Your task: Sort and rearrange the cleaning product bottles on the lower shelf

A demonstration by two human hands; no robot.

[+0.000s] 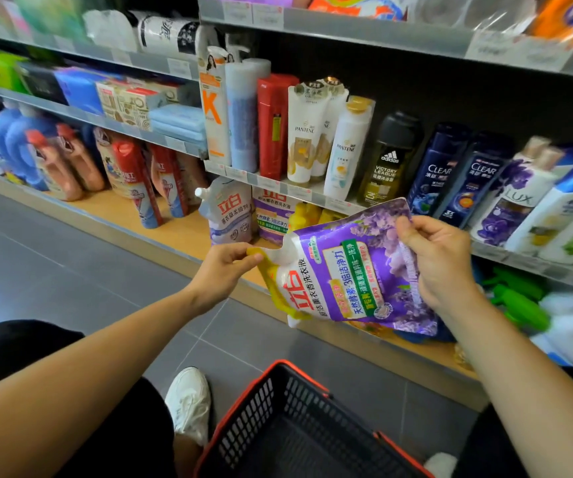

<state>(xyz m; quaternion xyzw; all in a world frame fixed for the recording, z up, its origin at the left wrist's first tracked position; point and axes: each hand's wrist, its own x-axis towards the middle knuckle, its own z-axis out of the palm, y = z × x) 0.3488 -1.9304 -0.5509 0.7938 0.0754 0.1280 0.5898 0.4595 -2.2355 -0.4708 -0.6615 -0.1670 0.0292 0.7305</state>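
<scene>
Probably a shop: price-tagged shelves (378,31), basket (254,415).

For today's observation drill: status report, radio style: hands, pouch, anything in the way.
Left hand pinches yellow handle of purple pouch; right hand grips opposite edge. Pouch sideways, off the lower shelf. Black basket on floor beneath.

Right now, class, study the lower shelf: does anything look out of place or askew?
Yes. At the lower shelf's right end, green spray bottles lie tipped over instead of standing. The white refill pouch leans askew. The purple detergent pouch is off the shelf, held sideways by the left hand and right hand.
</scene>
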